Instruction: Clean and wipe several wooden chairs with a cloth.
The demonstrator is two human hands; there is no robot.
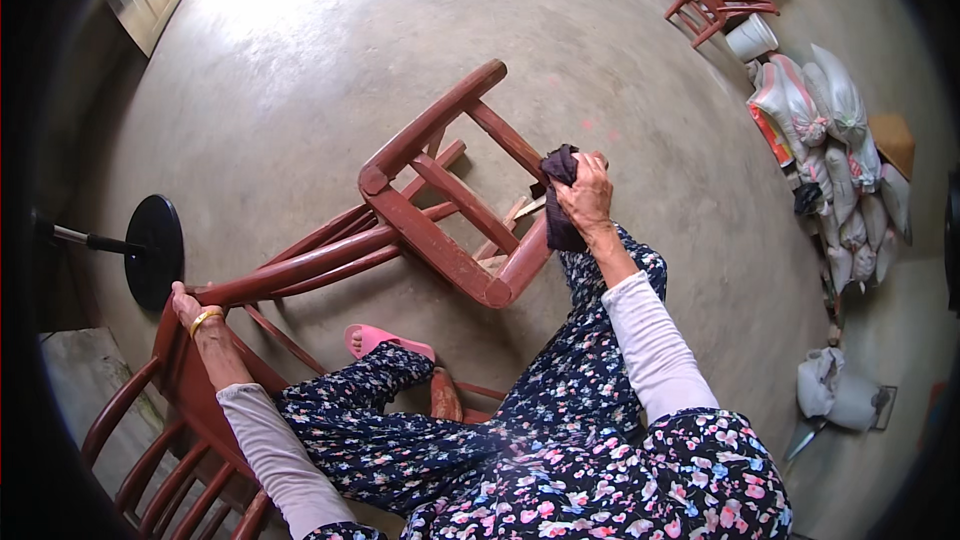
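In front of me a red-brown wooden chair (442,281) is tipped over, the open frame of its seat facing up. A bunched dark cloth (564,221) is in my right hand (583,195), pressed against the side of that frame nearest my knee. My left hand (196,307), with a gold-coloured bangle at the wrist, grips the far left end of the tipped chair's back. Just below that hand is another red wooden chair (180,375) with a solid panel and curved spindles. Part of the tipped chair's legs is hidden behind the seat frame.
A round black stand base (154,251) with a pole is on the left. Stuffed sacks (840,157) are piled along the right wall. Farther up are a small red chair (701,11) and a white bucket (751,37). My foot wears a pink slipper (390,343).
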